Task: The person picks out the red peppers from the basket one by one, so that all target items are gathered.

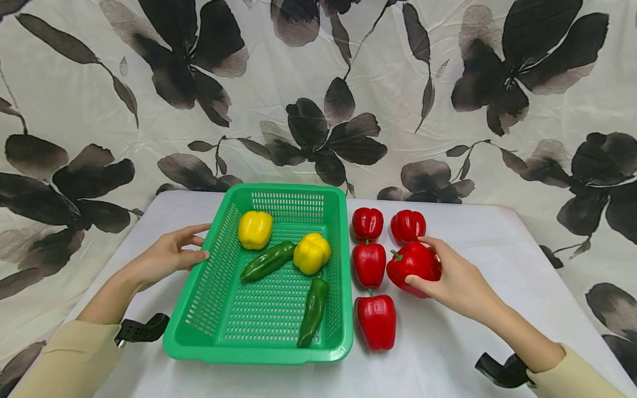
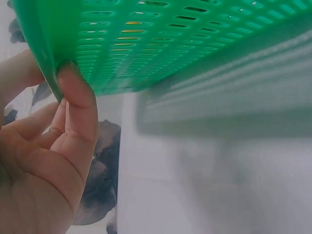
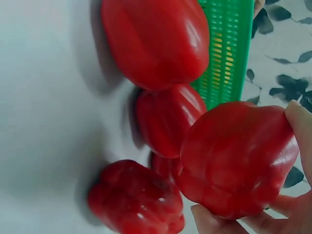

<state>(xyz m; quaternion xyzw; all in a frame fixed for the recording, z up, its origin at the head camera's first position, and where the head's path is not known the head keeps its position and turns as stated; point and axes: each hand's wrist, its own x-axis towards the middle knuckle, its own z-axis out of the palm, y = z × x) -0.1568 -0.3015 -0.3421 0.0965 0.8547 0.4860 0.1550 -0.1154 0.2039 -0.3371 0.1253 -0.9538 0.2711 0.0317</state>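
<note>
My left hand [image 1: 171, 251] pinches the left rim of a green plastic basket [image 1: 259, 354] between thumb and fingers; the left wrist view shows a finger [image 2: 78, 105] curled under the rim. Two yellow bell peppers [image 1: 255, 230] and two long green peppers [image 1: 313, 312] lie inside the basket. My right hand [image 1: 455, 276] holds a red bell pepper [image 1: 410, 268], thumb on the near side and fingers on the far side. In the right wrist view this held pepper [image 3: 234, 161] appears raised above the table, its stem end turned away.
Several other red bell peppers stand right of the basket: a column of three ending in a near one [image 1: 376, 322], and one at the back right [image 1: 408, 225]. A white cloth covers the table [image 1: 448, 354]. Behind it hangs a floral-patterned sheet [image 1: 398, 99].
</note>
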